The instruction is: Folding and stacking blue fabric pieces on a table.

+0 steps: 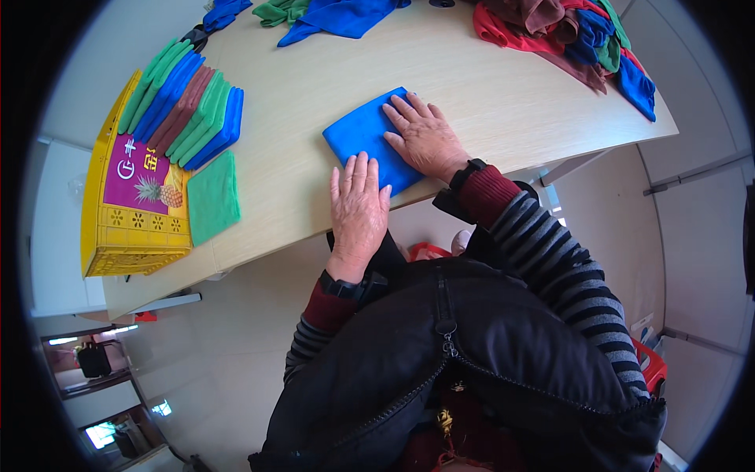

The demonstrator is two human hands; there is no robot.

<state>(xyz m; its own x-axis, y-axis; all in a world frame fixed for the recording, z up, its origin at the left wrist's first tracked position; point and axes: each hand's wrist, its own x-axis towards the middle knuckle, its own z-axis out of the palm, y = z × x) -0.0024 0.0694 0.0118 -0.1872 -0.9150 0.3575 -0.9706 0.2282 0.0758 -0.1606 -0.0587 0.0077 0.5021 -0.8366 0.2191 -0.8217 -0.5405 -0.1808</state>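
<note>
A blue cloth (351,135), folded into a flat rectangle, lies near the front edge of the table. My left hand (359,206) rests with its fingertips on the cloth's near left corner, fingers stretched out. On the cloth's right side my right hand (425,140) lies flat, fingers slightly spread. Neither hand grips anything. To the left, a single folded green cloth (213,198) lies on the table beside a leaning row of folded cloths (185,102) in green, blue and brown.
A yellow crate (134,236) with a purple pineapple panel stands at the table's left end, next to the row. Loose unfolded cloths (543,23) in red, brown, blue and green heap at the far right. A crumpled blue cloth (338,17) lies at the far edge of the table (307,79).
</note>
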